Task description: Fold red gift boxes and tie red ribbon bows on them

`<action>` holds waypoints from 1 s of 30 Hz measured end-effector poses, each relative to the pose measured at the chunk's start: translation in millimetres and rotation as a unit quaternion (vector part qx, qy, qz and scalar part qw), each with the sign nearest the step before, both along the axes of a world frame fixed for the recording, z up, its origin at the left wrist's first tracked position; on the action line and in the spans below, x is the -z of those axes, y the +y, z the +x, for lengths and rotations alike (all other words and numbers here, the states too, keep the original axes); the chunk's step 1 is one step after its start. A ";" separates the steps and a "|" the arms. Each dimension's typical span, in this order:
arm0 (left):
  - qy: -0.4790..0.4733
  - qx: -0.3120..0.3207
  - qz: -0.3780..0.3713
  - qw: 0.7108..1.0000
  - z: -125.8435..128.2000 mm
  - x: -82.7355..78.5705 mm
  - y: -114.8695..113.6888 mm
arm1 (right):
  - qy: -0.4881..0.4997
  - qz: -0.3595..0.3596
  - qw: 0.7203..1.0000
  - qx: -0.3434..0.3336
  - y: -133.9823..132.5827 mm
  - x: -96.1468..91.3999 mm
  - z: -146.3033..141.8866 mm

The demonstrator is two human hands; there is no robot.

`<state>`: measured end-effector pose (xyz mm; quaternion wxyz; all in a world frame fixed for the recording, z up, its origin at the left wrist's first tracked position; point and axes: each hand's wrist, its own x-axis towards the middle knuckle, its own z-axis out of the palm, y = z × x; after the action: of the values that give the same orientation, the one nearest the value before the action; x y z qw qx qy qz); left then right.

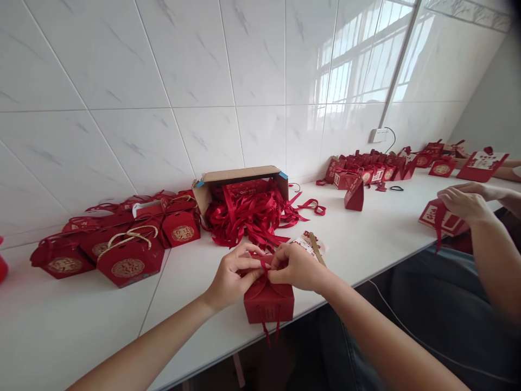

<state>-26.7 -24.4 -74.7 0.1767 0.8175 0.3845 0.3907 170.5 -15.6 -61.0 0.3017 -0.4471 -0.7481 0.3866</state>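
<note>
On the left, red boxes [130,266] are grouped, the far ones close to the wall [122,70]; on one near box a gold cord [143,230] is seen. To their right, a carton [240,175] is placed w/ its mouth toward the near side, & loose ribbons [248,217] are spread out from it onto the table [195,293]. Nearer, the L hand [232,274] is kept narrow, a ribbon [264,267] being pinched b/w thumb & fingers. The box [268,305] is set below, in the middle, at the table's near edge. By the R hand [293,269], narrow too, the same ribbon is pinched from the right; the loop itself is mostly hidden. The step in hand is judged to be the tying of the ribbon on the box top. For the next move, an even, gentle pull by both hands is prob. called for, so that the box is not tipped. Farther right, a lone box [355,195] is stood; at far right, another box [431,220] is handled by a co-worker's hand [464,205].
</note>
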 end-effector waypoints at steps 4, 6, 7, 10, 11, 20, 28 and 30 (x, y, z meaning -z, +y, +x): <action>0.025 -0.013 0.015 0.999 -24.6 -2.1 2.7 | -0.026 0.044 0.998 0.047 -4.6 2.4 13.8; 0.044 -0.013 0.019 0.999 -36.4 -4.4 2.4 | -0.043 0.058 0.995 0.064 -7.7 4.1 19.1; 0.054 -0.014 0.017 0.998 -40.1 -5.7 1.4 | -0.049 0.067 0.994 0.071 -9.6 4.9 20.1; 0.052 -0.017 -0.043 0.998 -41.1 -10.1 -3.5 | -0.049 0.134 0.985 0.093 -15.9 6.6 16.4; 0.037 -0.008 -0.089 0.995 -38.9 -11.3 -5.0 | -0.047 0.166 0.980 0.099 -17.7 7.3 13.7; 0.063 0.021 -0.186 0.980 -29.5 -10.2 0.0 | -0.076 0.295 0.941 0.146 -19.0 22.5 9.7; 0.328 -0.067 0.148 0.931 -40.3 -11.9 -0.9 | -0.122 0.308 0.937 0.112 -29.7 19.8 11.6; 0.341 -0.086 0.174 0.920 -42.3 -8.2 -5.6 | -0.105 0.295 0.944 0.103 -28.1 20.8 16.0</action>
<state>-69.0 -30.0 -66.5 -0.1444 0.8829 0.4163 0.1623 186.5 -43.7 -81.8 0.3778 -0.4503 -0.8063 0.0659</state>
